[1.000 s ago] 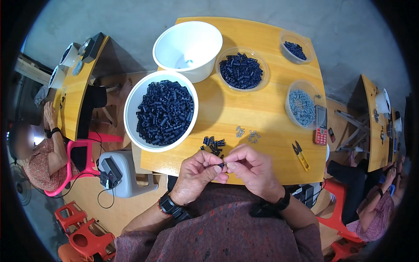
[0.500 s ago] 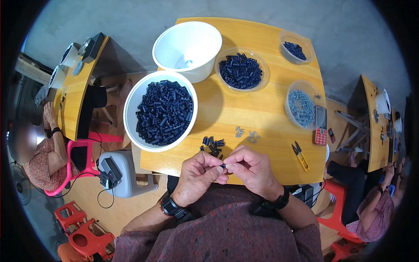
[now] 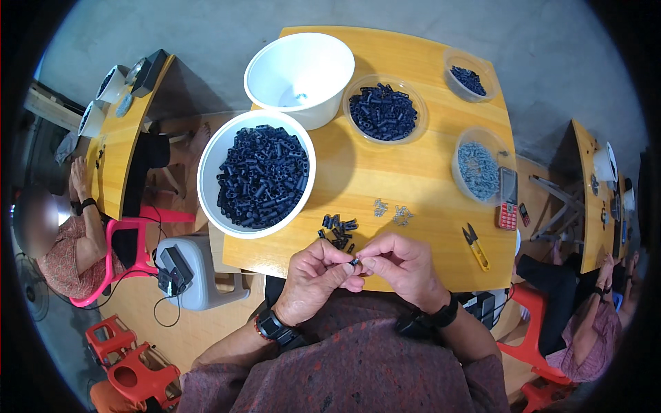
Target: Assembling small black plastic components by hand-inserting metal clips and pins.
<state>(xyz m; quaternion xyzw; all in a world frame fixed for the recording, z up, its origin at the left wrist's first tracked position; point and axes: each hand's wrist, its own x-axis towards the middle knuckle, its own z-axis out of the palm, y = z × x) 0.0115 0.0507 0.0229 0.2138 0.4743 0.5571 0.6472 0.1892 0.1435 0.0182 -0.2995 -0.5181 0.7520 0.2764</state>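
Observation:
At the near table edge, my left hand (image 3: 318, 275) pinches a small dark plastic part (image 3: 354, 261) between thumb and forefinger. My right hand (image 3: 403, 270) meets it there, thumb and forefinger pressed together at the part's right end; anything tiny between them is hidden. Just beyond my left fingers lies a small pile of dark tube-shaped plastic parts (image 3: 337, 230). To its right are two little clusters of small silvery metal pieces (image 3: 401, 216). Yellow-handled thread snips (image 3: 476, 248) rest on the table to the right of my right hand.
A white tub (image 3: 213, 199) full of dark parts stands left, with another white tub (image 3: 265, 65) behind. Clear bowls hold dark parts (image 3: 383, 113), grey pieces (image 3: 477, 168) and more dark parts (image 3: 468, 80). A red-and-black keypad phone (image 3: 507, 199) lies right. Other people sit at side tables.
My right fingertips have shifted slightly at the small dark part, and a bit more of it shows between my hands. The view has moved slightly; the things on the table stay put.

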